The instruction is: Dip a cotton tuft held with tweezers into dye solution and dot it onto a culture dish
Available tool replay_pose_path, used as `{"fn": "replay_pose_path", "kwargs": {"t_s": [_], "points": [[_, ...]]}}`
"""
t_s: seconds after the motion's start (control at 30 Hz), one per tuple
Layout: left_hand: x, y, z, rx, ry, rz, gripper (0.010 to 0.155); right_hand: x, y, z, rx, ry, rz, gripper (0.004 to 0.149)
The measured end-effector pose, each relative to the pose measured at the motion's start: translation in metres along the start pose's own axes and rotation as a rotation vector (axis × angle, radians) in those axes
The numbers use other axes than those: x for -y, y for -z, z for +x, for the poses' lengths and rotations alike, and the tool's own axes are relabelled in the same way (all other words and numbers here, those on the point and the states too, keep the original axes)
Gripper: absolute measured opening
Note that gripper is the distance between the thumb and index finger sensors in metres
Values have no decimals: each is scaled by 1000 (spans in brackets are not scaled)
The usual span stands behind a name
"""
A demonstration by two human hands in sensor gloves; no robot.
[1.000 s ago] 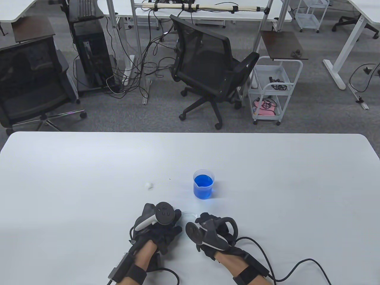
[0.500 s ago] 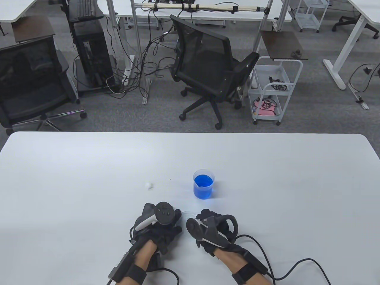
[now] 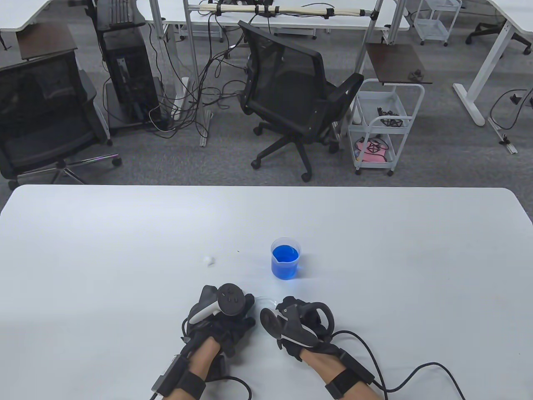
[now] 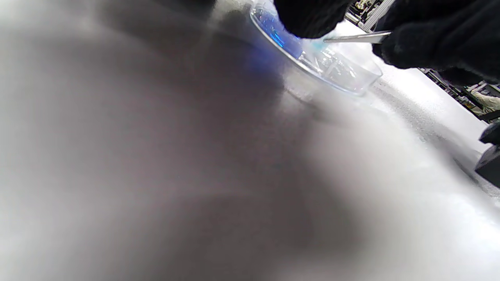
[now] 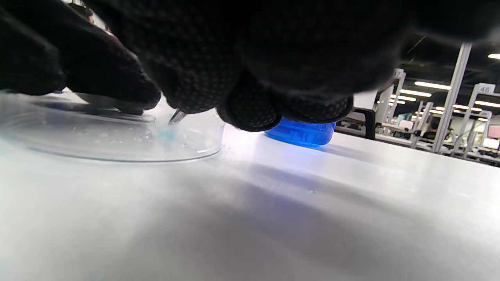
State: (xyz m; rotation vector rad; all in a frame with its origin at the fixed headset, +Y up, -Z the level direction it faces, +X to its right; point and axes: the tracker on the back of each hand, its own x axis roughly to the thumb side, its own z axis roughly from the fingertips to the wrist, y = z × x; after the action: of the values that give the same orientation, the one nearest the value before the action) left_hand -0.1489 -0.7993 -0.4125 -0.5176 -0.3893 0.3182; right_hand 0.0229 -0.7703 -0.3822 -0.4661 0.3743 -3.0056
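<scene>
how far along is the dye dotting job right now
Dipping looks done: the tuft at the tweezers tip is blue. In hand: the right hand dabs it in the culture dish, left hand beside. Left: possibly more dots; the beaker holds dye.

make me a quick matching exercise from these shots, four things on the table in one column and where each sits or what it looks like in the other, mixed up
Things:
1. clear plastic beaker of blue dye
2. small white cotton tuft
3. shallow clear round culture dish
4. thin metal tweezers

Descriptions:
A. lies loose, left of the beaker
B. between the two hands, faint blue smear inside
C. held in black-gloved fingers, tips over the dish
D. stands beyond the hands, filled with blue

Pairs: 1-D, 2-A, 3-B, 4-C
</scene>
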Motion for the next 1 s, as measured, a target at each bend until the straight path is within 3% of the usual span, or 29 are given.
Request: {"fn": "replay_pose_path", "kwargs": {"t_s": [0.27,0.63,1.0], "points": [[0,0,0,1,-1,0,67,15,-1,-14,-41,52,-63,40],[0,0,0,1,2,0,67,-6,-1,-2,-10,-11,13,40],[0,0,0,2,-1,-1,67,18,-9,-19,-55,49,-48,40]]}}
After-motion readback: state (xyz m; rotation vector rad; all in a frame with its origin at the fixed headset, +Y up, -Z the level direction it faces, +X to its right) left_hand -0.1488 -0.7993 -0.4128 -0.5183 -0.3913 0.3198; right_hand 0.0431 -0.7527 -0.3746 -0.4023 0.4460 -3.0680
